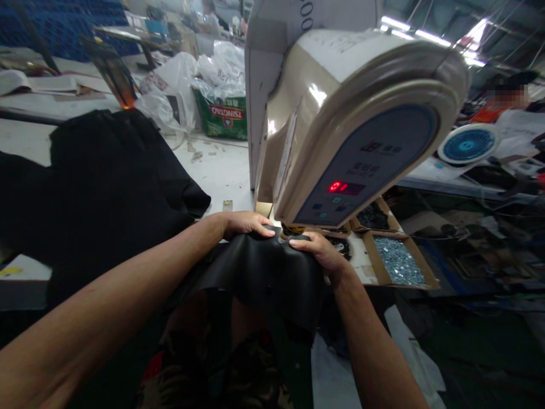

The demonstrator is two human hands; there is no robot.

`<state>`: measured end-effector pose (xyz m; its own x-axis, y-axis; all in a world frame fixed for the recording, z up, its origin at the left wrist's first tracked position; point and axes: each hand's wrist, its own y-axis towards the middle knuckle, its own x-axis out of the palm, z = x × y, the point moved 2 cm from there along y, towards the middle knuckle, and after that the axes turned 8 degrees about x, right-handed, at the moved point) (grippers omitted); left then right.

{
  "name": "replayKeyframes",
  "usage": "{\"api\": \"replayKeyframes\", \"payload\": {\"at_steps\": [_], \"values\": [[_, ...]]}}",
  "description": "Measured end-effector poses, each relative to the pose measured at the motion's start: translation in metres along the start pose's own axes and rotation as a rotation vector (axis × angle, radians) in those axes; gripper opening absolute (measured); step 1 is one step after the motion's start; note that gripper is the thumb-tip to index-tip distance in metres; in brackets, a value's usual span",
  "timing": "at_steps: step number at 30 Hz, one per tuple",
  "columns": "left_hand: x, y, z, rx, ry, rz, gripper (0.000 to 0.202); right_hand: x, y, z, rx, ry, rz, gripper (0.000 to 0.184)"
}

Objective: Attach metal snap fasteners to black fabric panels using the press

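A black sheet of leather-like material (272, 270) drapes over the table's front edge toward my lap. My left hand (249, 224) grips its upper edge, thumb on top and fingers hidden beneath. On the right side of the same edge, my right hand (319, 249) pinches the sheet in the same way. Between the two thumbs, the sheet lies under the working head of a beige machine (293, 165) with a lit red display (346, 187). A small light spot shows on the sheet there; I cannot make out what it is.
To the left lies a pile of black sheets (114, 176). Behind stand plastic bags (170, 85) and a green carton (223, 113). At right are a box of small metal pieces (398, 261), a box of dark parts (372, 217) and a blue fan (468, 143). Another person sits far right.
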<state>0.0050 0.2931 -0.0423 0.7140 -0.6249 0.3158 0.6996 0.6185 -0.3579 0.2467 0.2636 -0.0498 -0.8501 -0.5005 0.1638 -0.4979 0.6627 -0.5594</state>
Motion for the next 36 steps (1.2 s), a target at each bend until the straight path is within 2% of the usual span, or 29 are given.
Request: {"api": "replayKeyframes", "payload": {"at_steps": [7, 22, 32, 36], "values": [[-0.0007, -0.0006, -0.0008, -0.049, -0.016, 0.018, 0.040, -0.0010, 0.0008, 0.0010, -0.023, -0.019, -0.008, 0.036], [0.0010, 0.0003, -0.0003, -0.017, -0.013, -0.005, 0.038, -0.0015, 0.0006, 0.0010, -0.020, -0.013, 0.002, 0.033], [-0.0008, -0.0004, -0.0009, -0.064, 0.058, 0.048, 0.042, 0.0019, -0.0013, -0.0009, -0.021, 0.014, -0.024, 0.034], [-0.0002, -0.0006, 0.0000, -0.031, 0.061, 0.056, 0.044, 0.0017, -0.0011, -0.0022, -0.028, -0.009, -0.020, 0.036]]}}
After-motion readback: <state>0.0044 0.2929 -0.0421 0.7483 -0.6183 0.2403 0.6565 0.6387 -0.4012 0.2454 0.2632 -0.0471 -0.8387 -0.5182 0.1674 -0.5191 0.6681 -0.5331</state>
